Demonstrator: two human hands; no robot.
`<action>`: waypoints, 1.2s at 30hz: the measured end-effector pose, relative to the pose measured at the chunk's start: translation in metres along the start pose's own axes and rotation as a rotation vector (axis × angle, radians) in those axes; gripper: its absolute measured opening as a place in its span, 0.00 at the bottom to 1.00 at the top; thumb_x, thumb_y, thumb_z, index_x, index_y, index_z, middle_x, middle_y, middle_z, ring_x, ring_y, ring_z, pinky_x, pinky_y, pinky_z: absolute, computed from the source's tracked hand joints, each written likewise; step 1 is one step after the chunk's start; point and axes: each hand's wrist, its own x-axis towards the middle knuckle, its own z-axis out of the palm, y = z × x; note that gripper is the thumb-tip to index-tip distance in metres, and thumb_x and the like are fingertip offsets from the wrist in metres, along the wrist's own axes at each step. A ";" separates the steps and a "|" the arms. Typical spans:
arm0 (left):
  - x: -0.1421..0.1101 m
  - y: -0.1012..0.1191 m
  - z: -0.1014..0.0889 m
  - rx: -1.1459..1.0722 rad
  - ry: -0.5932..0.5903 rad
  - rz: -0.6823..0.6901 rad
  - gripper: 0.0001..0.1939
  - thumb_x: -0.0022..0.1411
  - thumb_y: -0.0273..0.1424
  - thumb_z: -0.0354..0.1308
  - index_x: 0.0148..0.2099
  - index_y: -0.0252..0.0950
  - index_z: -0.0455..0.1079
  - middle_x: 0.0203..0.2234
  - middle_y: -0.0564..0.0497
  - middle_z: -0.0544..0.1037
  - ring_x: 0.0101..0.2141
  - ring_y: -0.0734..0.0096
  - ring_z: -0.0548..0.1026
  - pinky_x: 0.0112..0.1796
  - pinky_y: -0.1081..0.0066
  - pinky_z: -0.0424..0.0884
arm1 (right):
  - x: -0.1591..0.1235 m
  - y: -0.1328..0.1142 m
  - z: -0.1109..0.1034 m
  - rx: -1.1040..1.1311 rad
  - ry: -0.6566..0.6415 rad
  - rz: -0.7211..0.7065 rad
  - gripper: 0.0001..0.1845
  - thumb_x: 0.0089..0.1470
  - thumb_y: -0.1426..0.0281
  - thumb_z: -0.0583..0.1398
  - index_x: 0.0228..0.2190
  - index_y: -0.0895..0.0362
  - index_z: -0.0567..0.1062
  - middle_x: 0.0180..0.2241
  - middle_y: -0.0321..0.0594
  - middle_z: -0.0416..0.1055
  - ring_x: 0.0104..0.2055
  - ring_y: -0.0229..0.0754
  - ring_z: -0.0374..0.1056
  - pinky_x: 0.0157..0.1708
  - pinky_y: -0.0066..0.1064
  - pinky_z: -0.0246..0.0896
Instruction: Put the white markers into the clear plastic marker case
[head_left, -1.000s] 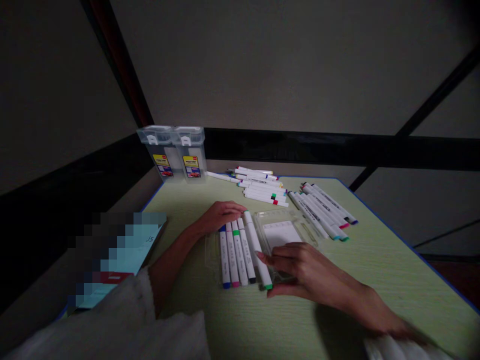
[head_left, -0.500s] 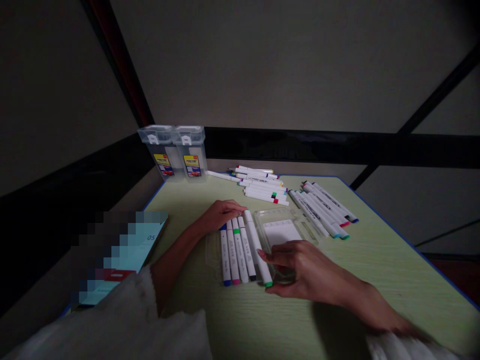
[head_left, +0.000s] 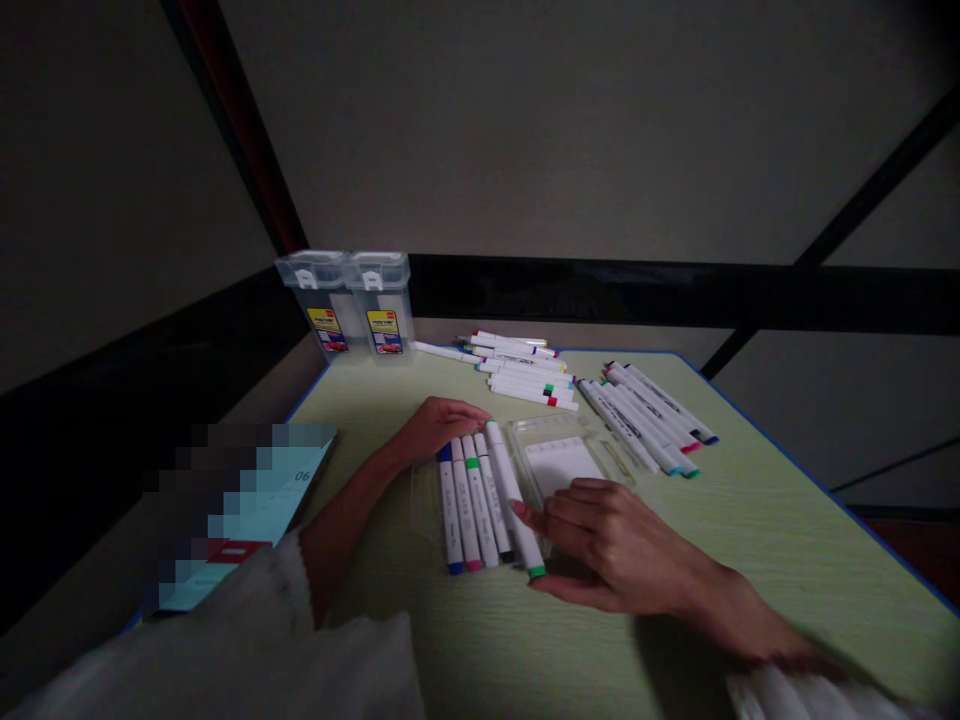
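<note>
The room is dim, and a pale green counter [head_left: 750,490] with blue edge fills the lower part of the frame. At the bottom of the frame there are two white sleeves, the left sleeve [head_left: 262,640] and the right sleeve [head_left: 795,698]. The right hand [head_left: 611,545] is at lower right of centre; its thumb and forefinger are closed on the near end of a green-ended marker [head_left: 514,500], which lies aslant near the centre. Just beside it, to the left, four white markers [head_left: 474,505] lie in a row, with blue, pink, green and black parts. They are in the left half of an open clear case [head_left: 551,425]. Its right half, partly behind the right hand, contains a white card [head_left: 559,465].

At the left of the frame lies a turquoise flat object [head_left: 262,520], partly blurred, showing "06". The left hand [head_left: 433,430] bends over the far ends of the row. Its fingers are close together and the tips reach the far end of the green-ended marker; I cannot tell if they grip it.

Farther, right of centre, a group of thick markers [head_left: 645,420] lies side by side, and above the centre a looser pile of markers [head_left: 525,370]. At upper left of the pile stand two clear boxes [head_left: 386,300] with yellow labels. Behind everything is a grey wall [head_left: 525,130] with dark bands.
</note>
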 end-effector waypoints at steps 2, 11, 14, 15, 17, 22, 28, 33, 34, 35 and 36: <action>-0.002 0.003 0.000 -0.041 0.045 0.005 0.12 0.45 0.28 0.58 0.35 0.31 0.74 0.27 0.48 0.79 0.28 0.71 0.74 0.30 0.74 0.67 | 0.001 0.000 -0.001 0.011 0.065 -0.012 0.24 0.54 0.60 0.51 0.43 0.68 0.68 0.24 0.41 0.68 0.25 0.41 0.62 0.25 0.34 0.56; -0.008 0.014 -0.003 -0.086 0.146 0.035 0.14 0.44 0.31 0.60 0.36 0.31 0.73 0.26 0.48 0.79 0.31 0.67 0.75 0.37 0.69 0.67 | 0.002 -0.001 -0.001 0.016 0.286 -0.081 0.23 0.54 0.64 0.49 0.46 0.68 0.63 0.23 0.40 0.68 0.24 0.40 0.62 0.21 0.32 0.57; -0.010 0.017 -0.004 -0.109 0.168 0.064 0.13 0.44 0.31 0.60 0.35 0.31 0.73 0.24 0.49 0.79 0.30 0.68 0.75 0.37 0.68 0.68 | 0.001 -0.002 -0.002 0.005 0.356 -0.083 0.23 0.54 0.65 0.48 0.47 0.67 0.62 0.23 0.41 0.68 0.25 0.40 0.63 0.22 0.32 0.58; -0.011 0.018 -0.003 -0.115 0.174 0.073 0.13 0.44 0.31 0.60 0.35 0.31 0.73 0.24 0.49 0.79 0.29 0.68 0.75 0.36 0.69 0.68 | 0.001 -0.002 -0.002 0.000 0.376 -0.079 0.23 0.54 0.65 0.47 0.48 0.67 0.62 0.23 0.41 0.67 0.25 0.40 0.63 0.22 0.33 0.58; -0.012 0.021 -0.002 -0.127 0.182 0.084 0.11 0.45 0.30 0.60 0.34 0.32 0.73 0.23 0.49 0.78 0.29 0.68 0.75 0.35 0.70 0.68 | -0.001 -0.002 -0.003 -0.008 0.414 -0.067 0.24 0.54 0.65 0.46 0.49 0.67 0.61 0.22 0.41 0.67 0.25 0.41 0.63 0.21 0.33 0.57; -0.016 0.026 0.002 -0.155 0.171 0.106 0.10 0.45 0.28 0.60 0.33 0.32 0.73 0.23 0.49 0.78 0.28 0.68 0.75 0.35 0.69 0.68 | -0.004 -0.003 -0.006 -0.025 0.519 -0.030 0.25 0.55 0.67 0.44 0.52 0.67 0.57 0.21 0.40 0.64 0.23 0.41 0.62 0.20 0.33 0.56; -0.017 0.018 -0.002 -0.173 0.088 0.106 0.11 0.48 0.29 0.59 0.37 0.34 0.73 0.28 0.49 0.79 0.32 0.68 0.75 0.36 0.70 0.67 | -0.006 -0.006 -0.012 -0.078 0.526 0.024 0.20 0.53 0.75 0.51 0.49 0.62 0.59 0.21 0.38 0.67 0.22 0.38 0.62 0.21 0.30 0.58; -0.018 0.015 -0.002 -0.222 0.005 0.101 0.12 0.48 0.30 0.59 0.38 0.33 0.72 0.29 0.47 0.79 0.33 0.65 0.76 0.37 0.68 0.68 | -0.005 -0.008 -0.013 -0.064 0.510 0.045 0.16 0.55 0.77 0.49 0.47 0.60 0.62 0.23 0.38 0.68 0.22 0.37 0.62 0.20 0.29 0.57; -0.018 0.014 -0.001 -0.236 -0.015 0.100 0.12 0.48 0.29 0.59 0.38 0.33 0.72 0.29 0.47 0.79 0.33 0.65 0.76 0.37 0.68 0.68 | -0.004 -0.008 -0.012 -0.058 0.513 0.048 0.16 0.55 0.77 0.49 0.46 0.61 0.62 0.23 0.38 0.68 0.22 0.37 0.62 0.20 0.29 0.56; -0.018 0.014 -0.001 -0.245 -0.030 0.099 0.12 0.48 0.29 0.59 0.38 0.33 0.72 0.29 0.47 0.79 0.33 0.66 0.76 0.37 0.68 0.68 | -0.004 -0.008 -0.011 -0.051 0.525 0.046 0.16 0.56 0.78 0.48 0.46 0.61 0.62 0.23 0.38 0.68 0.22 0.37 0.62 0.19 0.29 0.56; -0.018 0.013 0.000 -0.250 -0.040 0.095 0.12 0.48 0.29 0.59 0.38 0.33 0.72 0.29 0.47 0.79 0.33 0.66 0.76 0.37 0.68 0.68 | -0.003 -0.008 -0.009 -0.043 0.540 0.047 0.16 0.56 0.78 0.48 0.46 0.60 0.63 0.24 0.38 0.69 0.22 0.36 0.62 0.19 0.28 0.56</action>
